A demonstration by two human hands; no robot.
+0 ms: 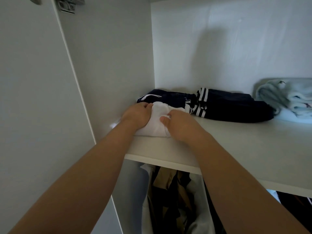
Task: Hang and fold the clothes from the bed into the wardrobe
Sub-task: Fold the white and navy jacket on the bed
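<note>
Both hands hold the white folded cloth [157, 122]. The left hand [137, 116] curls over its left side, and the right hand [179, 126] pinches its right side. It looks soft and lumpy and lies at the left end of the shelf [236, 149]. Its long side seems to run front to back. The hands hide much of it.

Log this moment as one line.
left hand, right hand: grip white garment | on shelf, left end | navy striped clothes behind

White garment [155, 129] half hidden (towel [290, 102] cropped, blurred)
</note>
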